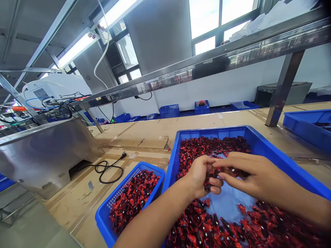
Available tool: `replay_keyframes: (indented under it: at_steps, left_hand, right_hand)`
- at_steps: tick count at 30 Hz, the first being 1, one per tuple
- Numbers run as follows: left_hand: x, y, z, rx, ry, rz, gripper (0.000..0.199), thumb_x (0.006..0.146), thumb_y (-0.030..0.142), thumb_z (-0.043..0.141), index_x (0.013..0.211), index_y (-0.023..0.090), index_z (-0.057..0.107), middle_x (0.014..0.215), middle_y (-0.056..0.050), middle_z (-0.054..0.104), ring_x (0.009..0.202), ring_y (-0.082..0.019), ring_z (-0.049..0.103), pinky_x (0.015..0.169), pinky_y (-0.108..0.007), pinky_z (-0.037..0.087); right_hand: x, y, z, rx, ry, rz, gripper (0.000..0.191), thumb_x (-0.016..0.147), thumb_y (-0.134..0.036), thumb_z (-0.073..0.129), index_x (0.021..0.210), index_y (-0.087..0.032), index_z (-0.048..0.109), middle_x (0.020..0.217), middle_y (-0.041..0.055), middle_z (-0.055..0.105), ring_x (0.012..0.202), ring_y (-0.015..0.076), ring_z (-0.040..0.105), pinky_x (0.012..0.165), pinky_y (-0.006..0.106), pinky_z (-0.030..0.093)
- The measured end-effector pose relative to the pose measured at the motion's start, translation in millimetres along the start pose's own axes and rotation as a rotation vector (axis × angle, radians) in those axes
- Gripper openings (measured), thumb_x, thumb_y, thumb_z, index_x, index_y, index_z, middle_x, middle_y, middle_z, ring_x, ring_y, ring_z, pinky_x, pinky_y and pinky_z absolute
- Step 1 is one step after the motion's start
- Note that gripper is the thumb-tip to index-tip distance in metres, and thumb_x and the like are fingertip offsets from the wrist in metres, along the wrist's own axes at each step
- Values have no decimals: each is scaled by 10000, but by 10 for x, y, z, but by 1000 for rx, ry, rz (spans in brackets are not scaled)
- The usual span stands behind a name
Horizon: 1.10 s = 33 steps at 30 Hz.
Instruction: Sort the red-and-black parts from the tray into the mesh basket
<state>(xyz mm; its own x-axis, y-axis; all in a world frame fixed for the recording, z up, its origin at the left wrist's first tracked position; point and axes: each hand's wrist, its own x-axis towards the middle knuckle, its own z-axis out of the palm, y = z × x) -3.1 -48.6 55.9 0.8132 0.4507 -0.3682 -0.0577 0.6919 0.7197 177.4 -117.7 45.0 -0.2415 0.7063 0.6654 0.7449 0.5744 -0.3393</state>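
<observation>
Hands are meeting over the large blue tray point(261, 144) in the head view, the only view given. The left hand point(200, 174) is curling its fingers around a small clump of red and black pieces point(210, 179), grasping them against the palm. The right hand point(240, 174) is reaching across from the right, its fingertips pinching at the same clump where the two hands are touching; a few dark pieces are showing under its fingers, so it is gripping too, though how firmly cannot be told. Both hands are hovering just above a bare patch of the tray floor, with heaps of red and black pieces lying behind them and in front of them.

A smaller blue basket point(106, 213) is standing just beside the tray on the left, partly filled with similar pieces. Both containers are resting on a bench covered in cardboard point(155, 134). A black cable point(108, 168) is lying coiled further left, near a metal housing point(46, 151).

Judging from this, the person is sorting or separating pieces by hand, midway through picking one handful apart. The next move is likely calling for a fine fingertip pull to free single pieces without dropping the rest back into the heap.
</observation>
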Motion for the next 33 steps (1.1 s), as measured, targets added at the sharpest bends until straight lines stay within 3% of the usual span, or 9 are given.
replay_keyframes:
  at_steps: [5,8,13,18,23,27,30,33]
  left_hand:
    - [18,8,30,-138,110,141,113,899,256,593,930,153,629,740,21,596,369,-34,266,350,-178,207]
    - [56,0,22,-122,146,254,200,945,342,692,994,151,657,767,21,631,371,-23,273,351,-175,215]
    - [53,-20,36,-51,127,389,505,771,510,918,1015,138,678,913,10,661,383,19,307,350,-163,218]
    - [17,-44,83,63,71,428,659,709,683,902,961,120,670,851,16,624,396,27,294,359,-155,217]
    - [65,-97,51,224,93,463,720,703,860,779,746,193,512,503,104,395,355,-25,255,354,-177,265]
    - [75,-125,36,358,152,498,709,770,887,687,714,213,472,425,92,374,326,-49,275,353,-185,296]
    - [33,-95,56,250,122,429,683,784,851,699,834,185,557,611,68,481,365,-43,324,339,-176,277]
    - [-7,-24,53,40,24,212,632,930,779,540,1025,161,630,764,30,500,425,-47,379,346,-149,233]
  right_hand:
    - [101,46,-90,225,22,297,254,950,-498,716,1097,-319,821,1082,37,819,989,257,764,854,359,613]
    - [101,66,-114,258,39,335,319,936,-570,719,1126,-334,820,1121,35,814,1037,275,756,902,389,605]
    - [78,68,-102,241,99,358,311,957,-566,698,1143,-339,803,1132,19,810,1009,251,755,908,384,595]
    - [68,29,-69,129,238,257,240,988,-507,686,1111,-317,768,1067,12,801,940,220,751,834,349,583]
    - [60,38,-41,31,213,37,193,1025,-403,667,1156,-285,746,973,21,764,850,190,725,758,315,558]
    - [58,80,-45,-6,177,-21,245,989,-431,717,1172,-281,783,896,27,738,759,185,696,719,314,547]
    - [80,41,-65,123,155,138,254,947,-499,740,1053,-280,812,888,39,754,771,199,702,710,318,555]
    - [111,-23,-68,476,70,521,409,893,-647,731,1022,-260,765,608,-16,638,498,152,559,480,267,467]
